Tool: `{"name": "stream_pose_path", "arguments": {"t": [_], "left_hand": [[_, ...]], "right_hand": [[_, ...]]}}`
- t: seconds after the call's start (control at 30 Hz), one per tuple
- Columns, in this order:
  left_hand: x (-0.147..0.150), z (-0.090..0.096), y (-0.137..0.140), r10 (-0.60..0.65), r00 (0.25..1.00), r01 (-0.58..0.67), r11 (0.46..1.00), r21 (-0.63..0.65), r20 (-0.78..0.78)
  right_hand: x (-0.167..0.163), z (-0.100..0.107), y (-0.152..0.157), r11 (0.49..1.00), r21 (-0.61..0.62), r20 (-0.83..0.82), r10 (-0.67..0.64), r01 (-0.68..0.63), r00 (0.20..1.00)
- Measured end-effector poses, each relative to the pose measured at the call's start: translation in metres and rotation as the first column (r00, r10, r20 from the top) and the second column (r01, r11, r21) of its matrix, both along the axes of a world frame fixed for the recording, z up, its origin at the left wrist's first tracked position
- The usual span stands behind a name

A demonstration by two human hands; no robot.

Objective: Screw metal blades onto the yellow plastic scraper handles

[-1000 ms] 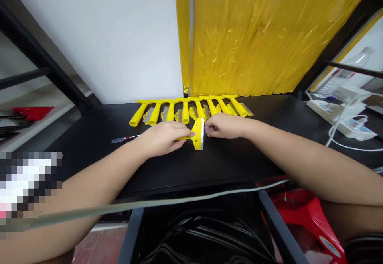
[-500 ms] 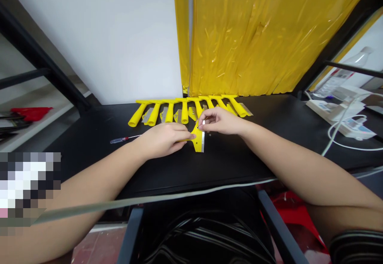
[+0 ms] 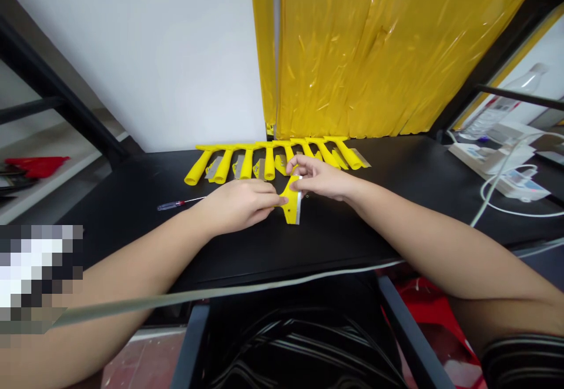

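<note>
A yellow scraper point(image 3: 291, 215) with a metal blade along its right edge is held just above the black table. My left hand point(image 3: 242, 204) wraps around its handle, the thumb pressed on the head. At the upper end of that head my right hand point(image 3: 319, 178) has its thumb on the face, with the fingers curled behind the blade. Whether a small part sits under the right thumb cannot be seen. Behind my hands a row of several yellow scrapers point(image 3: 247, 163) lies on the table. A screwdriver point(image 3: 171, 205) rests left of my left hand, its shaft tip hidden.
A tiny ring-like piece point(image 3: 307, 196) lies on the black table point(image 3: 352, 230) by the right hand. White power strips with cables point(image 3: 506, 166) and a plastic bottle point(image 3: 502, 104) are at the right. A pale cord point(image 3: 247, 288) runs along the front edge.
My right thumb has come down onto the scraper's upper end, and the fingers now reach behind the blade. My left hand keeps its hold. The whole view has shifted slightly.
</note>
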State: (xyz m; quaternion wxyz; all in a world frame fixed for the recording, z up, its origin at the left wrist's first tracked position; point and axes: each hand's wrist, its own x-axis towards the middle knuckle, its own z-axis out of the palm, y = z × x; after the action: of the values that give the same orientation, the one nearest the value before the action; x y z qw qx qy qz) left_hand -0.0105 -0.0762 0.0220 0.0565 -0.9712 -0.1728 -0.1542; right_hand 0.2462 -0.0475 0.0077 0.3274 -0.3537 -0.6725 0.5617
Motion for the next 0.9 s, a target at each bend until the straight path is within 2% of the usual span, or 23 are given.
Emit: {"name": "stream_pose_path", "arguments": {"t": [0.1, 0.17, 0.23, 0.27, 0.33, 0.37, 0.47, 0.57, 0.73, 0.9], "left_hand": [[0.000, 0.000, 0.000, 0.000, 1.000, 0.000, 1.000, -0.023, -0.002], [-0.001, 0.000, 0.001, 0.000, 1.000, 0.001, 0.999, -0.046, 0.003], [-0.002, 0.000, 0.003, 0.006, 1.000, -0.006, 0.998, -0.067, 0.003], [-0.002, 0.000, 0.003, 0.011, 1.000, -0.011, 0.997, -0.076, -0.004], [-0.003, 0.000, 0.004, 0.020, 1.000, -0.022, 0.996, -0.091, -0.025], [-0.003, 0.001, 0.004, 0.022, 0.999, -0.025, 0.995, -0.096, -0.033], [-0.003, 0.001, 0.004, 0.029, 0.999, -0.033, 0.994, -0.100, -0.045], [-0.003, 0.001, 0.005, 0.033, 0.998, -0.038, 0.994, -0.103, -0.047], [-0.004, 0.000, 0.006, 0.036, 0.998, -0.042, 0.993, -0.108, -0.056], [-0.004, -0.001, 0.007, 0.053, 0.997, -0.060, 0.990, -0.128, -0.063]], "right_hand": [[0.001, 0.001, 0.002, 1.000, 0.000, 0.019, 0.018, -0.018, 1.000], [0.005, 0.002, 0.005, 0.999, 0.049, 0.059, -0.001, -0.002, 0.998], [0.014, 0.005, 0.009, 0.977, 0.208, 0.157, -0.087, 0.053, 0.984], [0.019, 0.006, 0.010, 0.946, 0.319, 0.227, -0.143, 0.066, 0.963], [0.031, 0.010, 0.013, 0.863, 0.505, 0.370, -0.225, 0.008, 0.901], [0.036, 0.011, 0.013, 0.832, 0.552, 0.430, -0.231, -0.051, 0.873], [0.044, 0.012, 0.013, 0.797, 0.553, 0.559, -0.139, -0.242, 0.818], [0.041, 0.011, 0.010, 0.780, 0.525, 0.636, -0.095, -0.340, 0.766], [0.033, 0.012, 0.005, 0.781, 0.500, 0.702, -0.111, -0.375, 0.704], [0.035, 0.015, 0.001, 0.827, 0.430, 0.723, -0.074, -0.363, 0.687]]}}
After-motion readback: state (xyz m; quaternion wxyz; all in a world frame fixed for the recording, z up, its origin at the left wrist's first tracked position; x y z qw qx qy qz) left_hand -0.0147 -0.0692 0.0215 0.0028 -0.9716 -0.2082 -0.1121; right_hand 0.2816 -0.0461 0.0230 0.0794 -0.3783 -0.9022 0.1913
